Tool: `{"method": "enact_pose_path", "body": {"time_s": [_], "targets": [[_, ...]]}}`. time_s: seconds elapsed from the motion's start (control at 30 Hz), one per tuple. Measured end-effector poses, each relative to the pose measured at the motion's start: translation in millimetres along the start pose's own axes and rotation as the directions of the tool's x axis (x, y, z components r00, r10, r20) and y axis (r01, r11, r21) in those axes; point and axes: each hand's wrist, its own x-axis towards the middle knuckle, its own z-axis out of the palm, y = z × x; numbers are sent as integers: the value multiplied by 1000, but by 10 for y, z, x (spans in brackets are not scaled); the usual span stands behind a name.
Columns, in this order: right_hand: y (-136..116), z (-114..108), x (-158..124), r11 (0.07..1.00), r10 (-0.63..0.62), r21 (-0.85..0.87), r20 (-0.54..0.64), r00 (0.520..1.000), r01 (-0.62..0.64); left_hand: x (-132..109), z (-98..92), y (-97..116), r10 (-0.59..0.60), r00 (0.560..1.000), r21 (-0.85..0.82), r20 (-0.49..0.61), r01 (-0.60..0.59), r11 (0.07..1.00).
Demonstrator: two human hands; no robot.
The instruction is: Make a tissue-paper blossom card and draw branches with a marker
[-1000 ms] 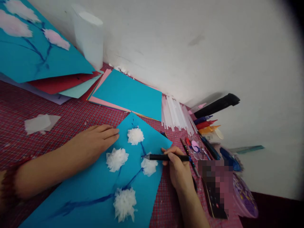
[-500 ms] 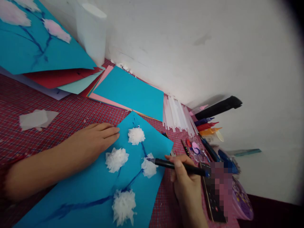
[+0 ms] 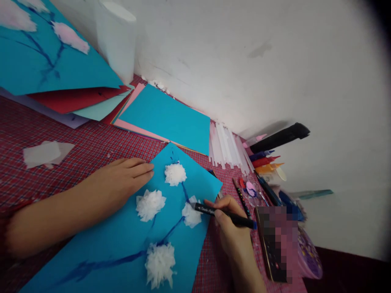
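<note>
A blue sheet (image 3: 122, 236) with dark blue painted branches lies at a slant on the checked cloth. Several white tissue flowers sit on it, among them a top one (image 3: 175, 173) and a lower one (image 3: 160, 265). My left hand (image 3: 122, 179) rests flat on the sheet's left edge, fingers extended and holding nothing. In my right hand (image 3: 233, 228) is a black marker (image 3: 224, 214), pinched between thumb and fingers. Its tip is over the right-hand flower (image 3: 192, 213), near the branch; whether it touches cannot be made out.
Behind lie stacked coloured papers (image 3: 171, 118) and white strips (image 3: 227, 146). To the right are paint tubes (image 3: 265, 160), a paint palette (image 3: 251, 189) and a phone (image 3: 270, 244). A finished-looking flower picture (image 3: 27, 61) and a white roll (image 3: 117, 44) stand at the upper left.
My right hand and the marker have shifted slightly left, and the marker has turned so its lettering shows. My left hand has stayed on the sheet.
</note>
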Motion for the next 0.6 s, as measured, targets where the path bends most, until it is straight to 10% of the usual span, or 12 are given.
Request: {"method": "enact_pose_path", "body": {"time_s": [0.6], "targets": [[-32,55,92,978,41,204,38,998,-48,-106,-11,-74,24,985,-24,172,-20,1000]]}}
